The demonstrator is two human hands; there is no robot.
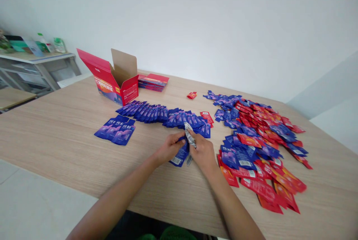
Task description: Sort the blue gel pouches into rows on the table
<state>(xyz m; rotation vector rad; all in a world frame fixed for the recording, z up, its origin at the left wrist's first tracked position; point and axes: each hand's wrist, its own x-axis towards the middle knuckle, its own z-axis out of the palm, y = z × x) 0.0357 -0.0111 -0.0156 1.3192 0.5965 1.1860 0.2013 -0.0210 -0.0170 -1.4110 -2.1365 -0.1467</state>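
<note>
My left hand (170,147) is closed on a blue pouch (180,156) that hangs low in front of me, its white barcode label facing up. Against the pouch's right side, my right hand (203,151) grips a crumpled white-and-grey patterned piece (190,135), perhaps a cloth or wrapper. Just beyond both hands runs a long overlapping row of blue pouches (151,113). To the left of it, a few more blue pouches (116,130) lie fanned flat.
An open red carton (109,83) stands at the back left beside a stack of flat red boxes (153,81). A mixed heap of red and blue pouches (257,131) covers the right side. Single red pouches (191,95) lie behind the row. A side table (36,59) holds bottles.
</note>
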